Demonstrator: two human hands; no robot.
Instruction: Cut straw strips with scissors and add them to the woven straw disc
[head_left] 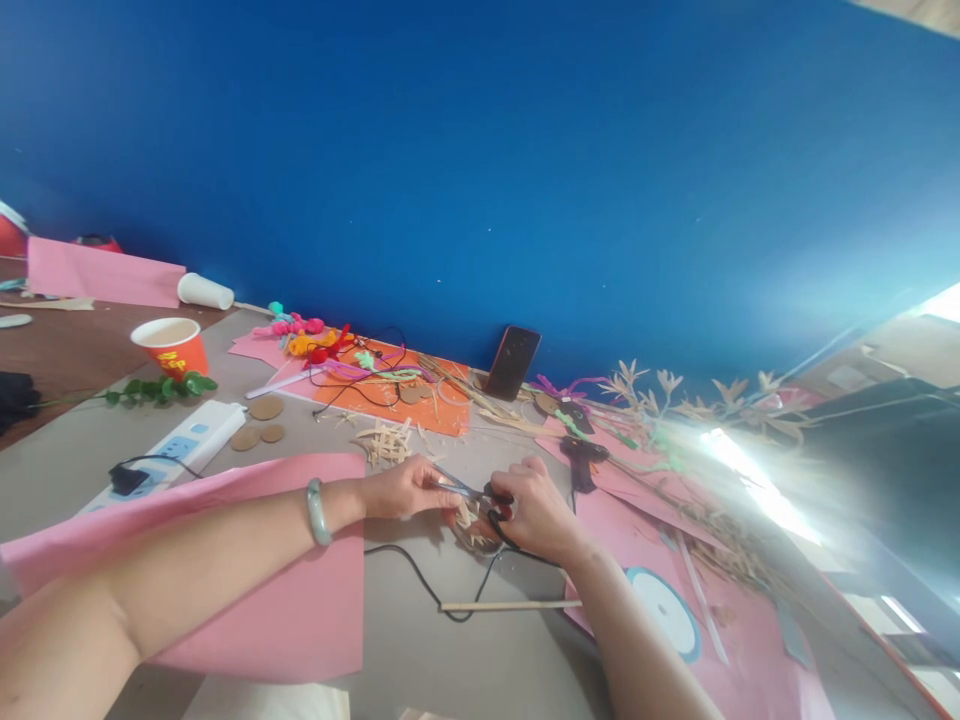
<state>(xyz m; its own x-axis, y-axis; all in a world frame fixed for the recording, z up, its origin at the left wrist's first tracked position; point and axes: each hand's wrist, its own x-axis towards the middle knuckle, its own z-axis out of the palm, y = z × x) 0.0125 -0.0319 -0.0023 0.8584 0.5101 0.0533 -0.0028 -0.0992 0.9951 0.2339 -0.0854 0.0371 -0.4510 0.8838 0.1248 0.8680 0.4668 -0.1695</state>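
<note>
My right hand (pixel 536 510) is closed around the dark handles of a pair of scissors (pixel 471 491), their metal blades pointing left. My left hand (pixel 411 488), with a pale bangle (pixel 318 512) on its wrist, pinches at the blade tips; what lies between its fingers is too small to make out. Below the blades is a small round container (pixel 480 541) with pale cut strips (pixel 466 516) in and over it, partly hidden by my hands. A heap of pale strips (pixel 386 440) lies on the table just beyond my left hand.
Pink paper (pixel 300 600) lies under my left forearm, near a power strip (pixel 169 455) and a paper cup (pixel 174 345). Ahead, a phone (pixel 513 363) leans on the blue wall. A glue gun (pixel 583 460) lies right, its black cable (pixel 409 558) looping below my hands, by a thin stick (pixel 510 606).
</note>
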